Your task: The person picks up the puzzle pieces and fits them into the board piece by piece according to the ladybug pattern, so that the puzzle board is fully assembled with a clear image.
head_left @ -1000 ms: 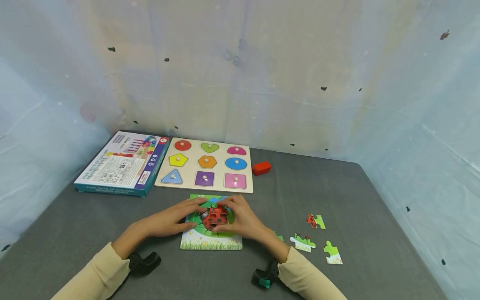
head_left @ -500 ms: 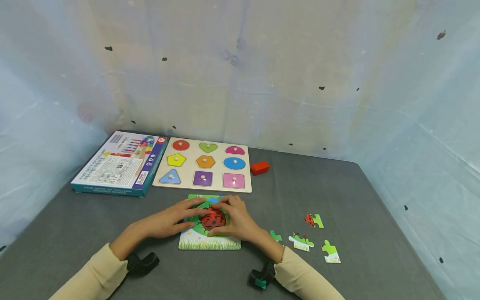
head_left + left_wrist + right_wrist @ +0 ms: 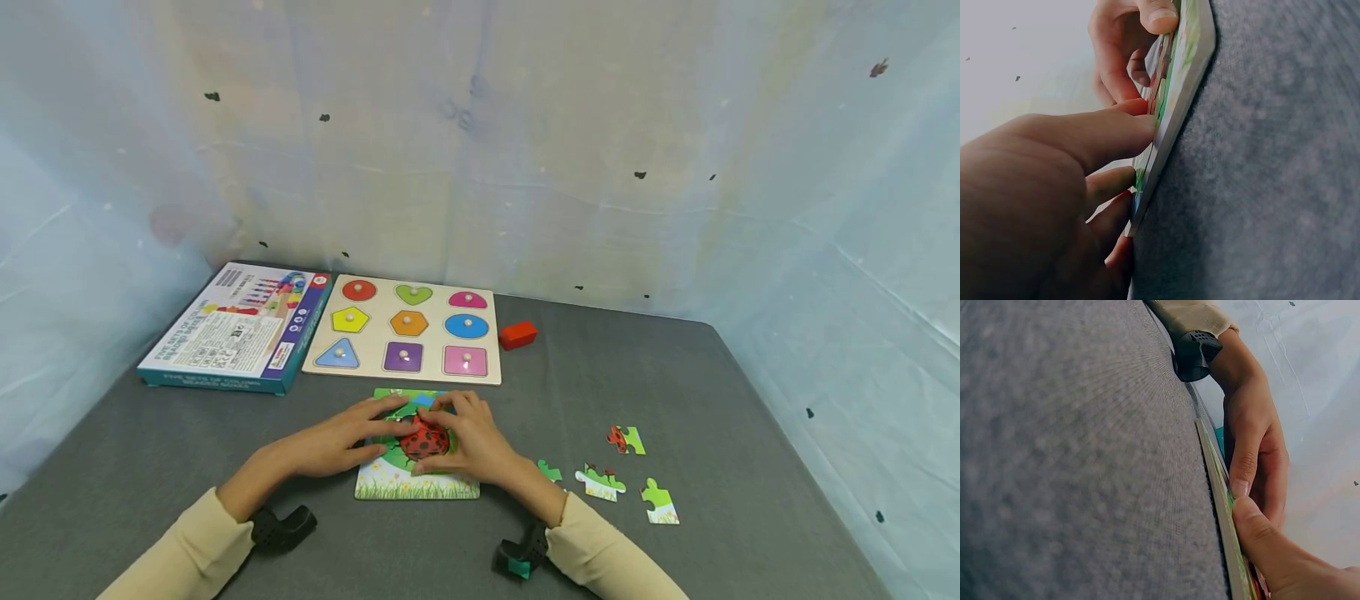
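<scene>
A small picture puzzle board [image 3: 416, 487] lies flat near the middle front, with a ladybug puzzle piece [image 3: 424, 439] at its centre. The left hand [image 3: 341, 439] rests on the board's left part with nearly straight fingers; one fingertip touches the ladybug. From the right, the right hand [image 3: 472, 440] arches over the board, its thumb and forefinger on either side of the ladybug piece. The left wrist view shows the left thumb [image 3: 1119, 134] on the pieces. In the right wrist view both thumbs lie close together on the board [image 3: 1225, 525]. Part of the picture is hidden beneath the hands.
Loose puzzle pieces lie to the right: one red and green [image 3: 626, 440], one white and green [image 3: 601, 482], one light green [image 3: 660, 502], and a green one [image 3: 550, 471] by the right wrist. Behind are a shape-peg board [image 3: 375, 321], a flat box [image 3: 236, 327] and a red block [image 3: 517, 336].
My right thumb and forefinger have shifted slightly left over the ladybug. The left forefinger reaches a little further onto it. The whole head view has drifted slightly.
</scene>
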